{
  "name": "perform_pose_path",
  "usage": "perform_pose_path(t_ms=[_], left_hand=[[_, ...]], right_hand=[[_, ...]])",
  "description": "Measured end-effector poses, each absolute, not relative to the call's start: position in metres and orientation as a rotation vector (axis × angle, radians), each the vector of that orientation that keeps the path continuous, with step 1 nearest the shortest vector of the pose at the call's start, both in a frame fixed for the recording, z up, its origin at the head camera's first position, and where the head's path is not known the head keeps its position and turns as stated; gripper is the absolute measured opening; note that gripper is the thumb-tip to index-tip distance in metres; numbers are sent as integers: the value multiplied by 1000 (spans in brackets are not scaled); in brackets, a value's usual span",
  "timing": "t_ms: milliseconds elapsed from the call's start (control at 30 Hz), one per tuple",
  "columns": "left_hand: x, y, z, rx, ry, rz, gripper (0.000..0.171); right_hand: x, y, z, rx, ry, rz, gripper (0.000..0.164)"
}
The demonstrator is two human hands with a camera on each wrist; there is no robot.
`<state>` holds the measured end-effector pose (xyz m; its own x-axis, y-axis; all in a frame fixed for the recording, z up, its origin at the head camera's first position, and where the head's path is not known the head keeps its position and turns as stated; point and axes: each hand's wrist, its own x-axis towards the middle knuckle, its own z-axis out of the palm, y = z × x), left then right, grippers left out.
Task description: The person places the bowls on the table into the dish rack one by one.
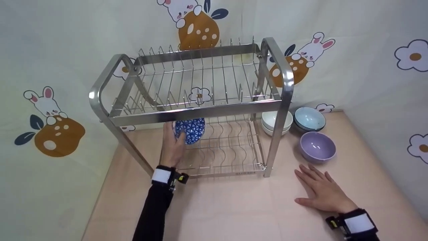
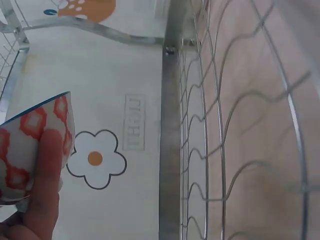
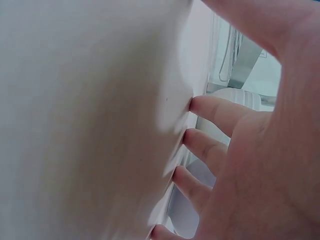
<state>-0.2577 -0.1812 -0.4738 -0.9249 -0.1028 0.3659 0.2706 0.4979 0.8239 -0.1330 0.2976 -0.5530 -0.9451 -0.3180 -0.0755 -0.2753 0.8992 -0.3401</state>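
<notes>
My left hand (image 1: pixel 173 147) reaches into the lower level of a metal dish rack (image 1: pixel 197 113), gripping a small bowl (image 1: pixel 194 130) by its side. Blue-and-white triangles cover the bowl's inside. Its outside is white with red-orange shapes in the left wrist view, where a finger lies along the tilted patterned bowl (image 2: pixel 27 132). The bowl is held over the wavy wire shelf (image 1: pixel 220 147), near its left end. My right hand (image 1: pixel 326 192) rests on the table with fingers spread, just in front of a purple bowl (image 1: pixel 317 147); its fingertips (image 3: pixel 197 103) touch the surface.
Stacked white bowls (image 1: pixel 277 125) and stacked light blue bowls (image 1: pixel 309 117) stand by the rack's right side. The rack's upper wire tier (image 1: pixel 200 77) and front bar pass above my left hand. Patterned cloth walls (image 1: pixel 364 83) border the table (image 1: pixel 230 207).
</notes>
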Motion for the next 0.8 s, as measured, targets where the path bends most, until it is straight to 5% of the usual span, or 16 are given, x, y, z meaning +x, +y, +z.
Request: perform_pose_path(t_ms=[300, 600, 800], left_hand=[[-284, -186, -468, -99, -2454, -1050, 78], [-307, -191, -473, -164, -2425, -664, 40], [-314, -192, -488, -182, -2477, -348, 52]], right_hand=[[-134, 298, -554, -463, 2945, -513, 96], [-134, 298, -555, -454, 2941, -511, 96], [-133, 299, -555, -454, 2941, -518, 95]])
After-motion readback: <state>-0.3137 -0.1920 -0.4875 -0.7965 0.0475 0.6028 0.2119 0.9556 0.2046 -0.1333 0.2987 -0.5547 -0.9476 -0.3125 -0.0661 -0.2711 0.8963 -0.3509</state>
